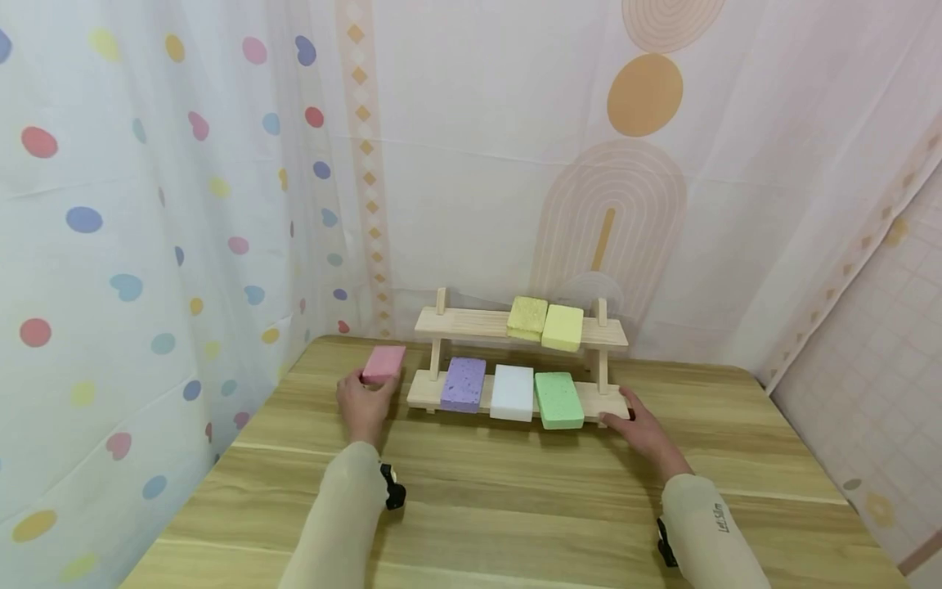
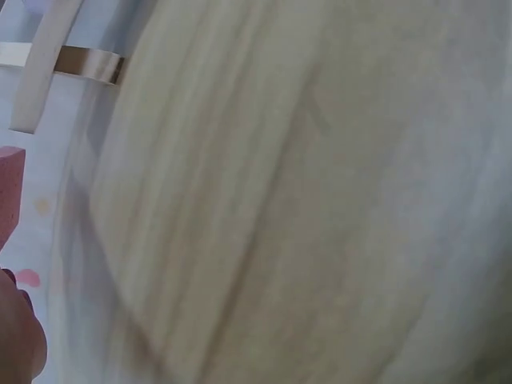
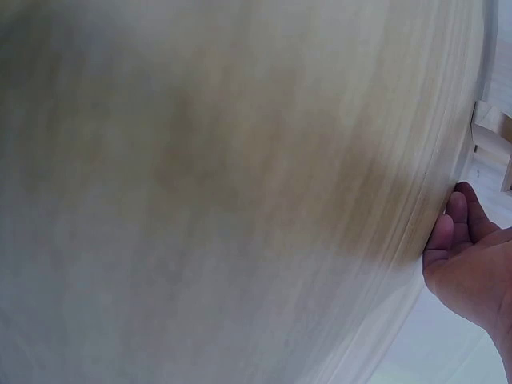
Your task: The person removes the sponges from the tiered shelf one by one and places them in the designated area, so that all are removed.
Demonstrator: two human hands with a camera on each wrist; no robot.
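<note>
My left hand [image 1: 365, 409] grips a pink sponge [image 1: 384, 363] just left of a two-tier wooden rack [image 1: 471, 321]. In the left wrist view, part of the pink sponge [image 2: 10, 188] shows at the left edge above the hand [image 2: 20, 332]. With thumb in front and fingers behind, my right hand [image 1: 643, 429] holds the right end of the rack's lower shelf; the right wrist view catches this hand [image 3: 472, 264] at its edge. On that shelf lie a purple sponge [image 1: 464, 384], a white sponge [image 1: 512, 393] and a green sponge [image 1: 559, 400].
Two yellow sponges, a darker one [image 1: 527, 317] and a paler one [image 1: 562, 328], lie side by side on the upper shelf. The rack stands near the back of a wood-grain table [image 1: 500, 499]. Patterned curtains [image 1: 456, 164] hang behind and to the left.
</note>
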